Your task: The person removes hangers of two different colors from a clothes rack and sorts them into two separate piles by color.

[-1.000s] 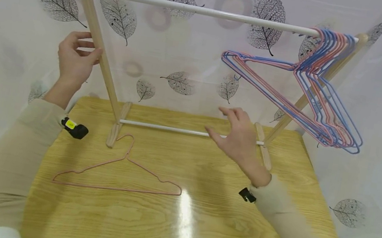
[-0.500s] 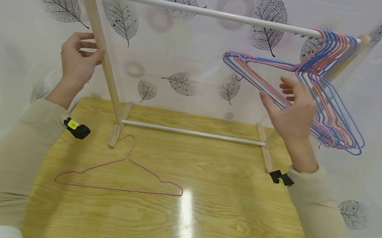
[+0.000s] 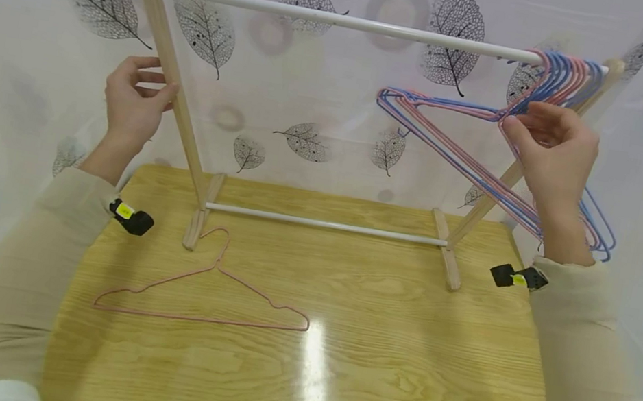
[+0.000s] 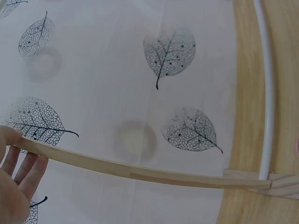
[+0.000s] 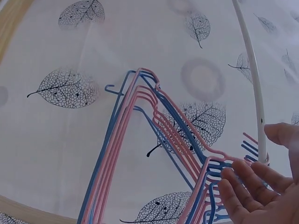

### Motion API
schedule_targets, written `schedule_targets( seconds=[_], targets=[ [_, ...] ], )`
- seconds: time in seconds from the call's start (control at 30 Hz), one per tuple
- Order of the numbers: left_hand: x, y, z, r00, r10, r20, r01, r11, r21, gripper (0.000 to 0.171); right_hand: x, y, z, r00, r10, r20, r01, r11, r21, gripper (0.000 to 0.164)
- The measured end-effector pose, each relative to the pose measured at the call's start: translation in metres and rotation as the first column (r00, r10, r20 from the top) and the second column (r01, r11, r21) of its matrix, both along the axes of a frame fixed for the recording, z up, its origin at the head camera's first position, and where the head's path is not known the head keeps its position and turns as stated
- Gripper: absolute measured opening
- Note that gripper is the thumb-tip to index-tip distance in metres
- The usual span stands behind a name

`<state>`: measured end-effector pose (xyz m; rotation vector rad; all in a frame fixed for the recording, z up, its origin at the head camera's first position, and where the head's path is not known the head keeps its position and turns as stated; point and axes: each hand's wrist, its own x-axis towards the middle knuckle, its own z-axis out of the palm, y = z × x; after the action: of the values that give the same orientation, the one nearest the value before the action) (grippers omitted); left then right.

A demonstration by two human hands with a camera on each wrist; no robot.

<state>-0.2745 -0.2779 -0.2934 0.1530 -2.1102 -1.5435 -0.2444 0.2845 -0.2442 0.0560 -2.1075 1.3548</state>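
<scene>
My left hand point(image 3: 134, 107) grips the left wooden post point(image 3: 184, 126) of a clothes rack, thumb on one side and fingers on the other, as the left wrist view also shows. At the right end of the rack's white top rail point(image 3: 348, 22) hangs a bunch of pink and blue wire hangers point(image 3: 455, 102). My right hand point(image 3: 559, 153) is at the hangers' necks and covers part of them. In the right wrist view its fingers point(image 5: 250, 182) reach out beside the necks, thumb apart near the rail. A pink hanger point(image 3: 200, 318) lies flat on the table.
The rack's wooden feet point(image 3: 450, 275) stand at the back of a wood-grain table point(image 3: 195, 376), joined by a lower white bar point(image 3: 324, 224). A white leaf-print curtain point(image 3: 312, 95) hangs behind and at both sides.
My right hand has moved right and up, from above the table's middle to the hangers' necks. My left hand stays on the post; the pink hanger on the table has not moved.
</scene>
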Motion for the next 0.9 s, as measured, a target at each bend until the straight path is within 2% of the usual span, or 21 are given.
schedule_targets(
  seconds=[0.23,0.47,0.7,0.9],
  targets=[
    [0.0,0.0,0.0,1.0,0.007,-0.006,-0.007,1.0,-0.009,0.039,-0.009,0.014,0.008,0.992,0.097,0.079,-0.088,0.989,-0.118,0.024],
    [0.001,0.0,-0.001,1.0,0.002,-0.005,-0.002,1.0,-0.005,0.039,-0.014,0.013,-0.001,0.974,0.226,0.001,-0.217,0.937,-0.273,0.012],
    [0.0,0.0,-0.001,1.0,-0.001,-0.014,0.0,1.0,-0.005,0.038,-0.012,0.012,-0.002,0.978,0.198,0.066,-0.177,0.954,-0.241,0.016],
    [0.0,0.0,-0.001,1.0,0.003,-0.009,-0.003,1.0,-0.007,0.038,-0.015,0.004,-0.002,0.964,0.261,0.06,-0.232,0.927,-0.294,0.022]
  ],
)
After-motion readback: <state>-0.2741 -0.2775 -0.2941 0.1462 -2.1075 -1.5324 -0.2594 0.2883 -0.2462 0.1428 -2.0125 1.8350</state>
